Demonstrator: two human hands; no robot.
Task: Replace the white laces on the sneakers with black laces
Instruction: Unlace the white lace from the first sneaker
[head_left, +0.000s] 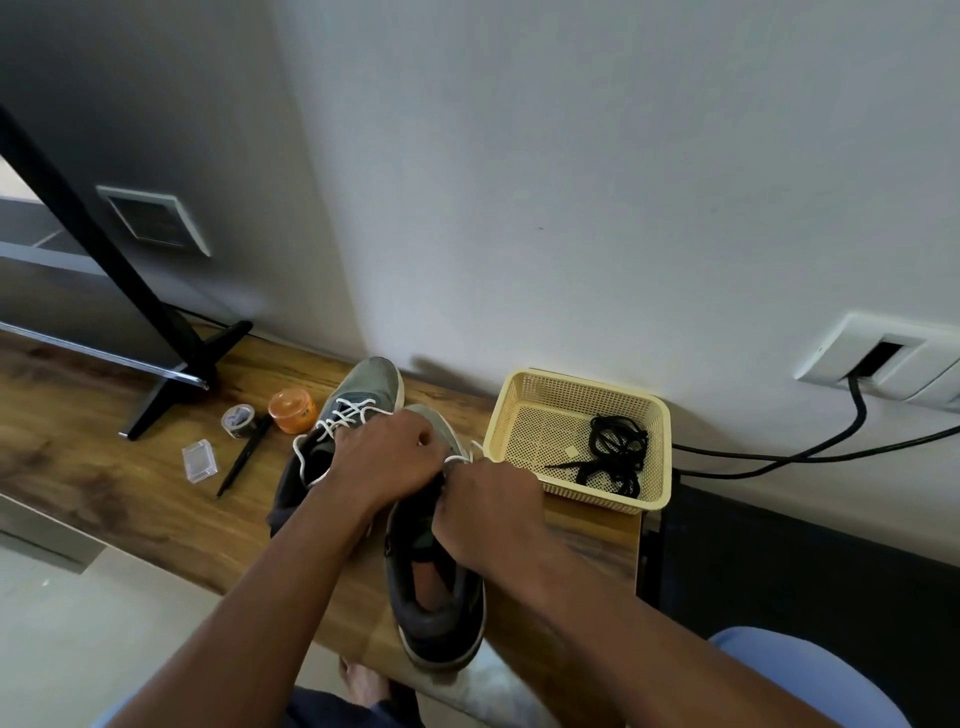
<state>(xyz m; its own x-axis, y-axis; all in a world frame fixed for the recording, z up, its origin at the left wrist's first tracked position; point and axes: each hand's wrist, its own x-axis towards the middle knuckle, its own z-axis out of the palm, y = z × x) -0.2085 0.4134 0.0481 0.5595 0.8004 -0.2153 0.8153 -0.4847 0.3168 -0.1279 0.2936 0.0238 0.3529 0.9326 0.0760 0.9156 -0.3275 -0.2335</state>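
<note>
White laces (358, 410) are threaded through both grey sneakers on the wooden bench (156, 493), so the task looks barely begun. In the head view, the near sneaker (436, 597) lies with its dark padded heel toward the person and its toe toward the basket (524, 410); the far sneaker (363, 395) sits to the left of the basket, fully laced in a neat criss-cross. Both hands meet over the near sneaker's tongue. The left hand (384, 457) is clenched, its grip apparently closed on the lace near the top eyelets, and the right hand (488, 509) pinches a loop of the same white cord, which arcs between the knuckles. My reading is that the knot or the top rows are being undone; no eyelet is visibly bare yet, and both shoes remain to be stripped and relaced.

The black laces (618, 452) wait untouched, a loose tangle of thin round cord inside the basket, which is pale yellow perforated plastic, rectangular with flared walls. The sneakers have woven grey uppers, white rubber sole edges and dark linings. Well to the left of the basket lie an orange lidded tub (292, 410), a tape roll (236, 418), a black pen (244, 457) and a small clear plastic box (199, 461).
</note>
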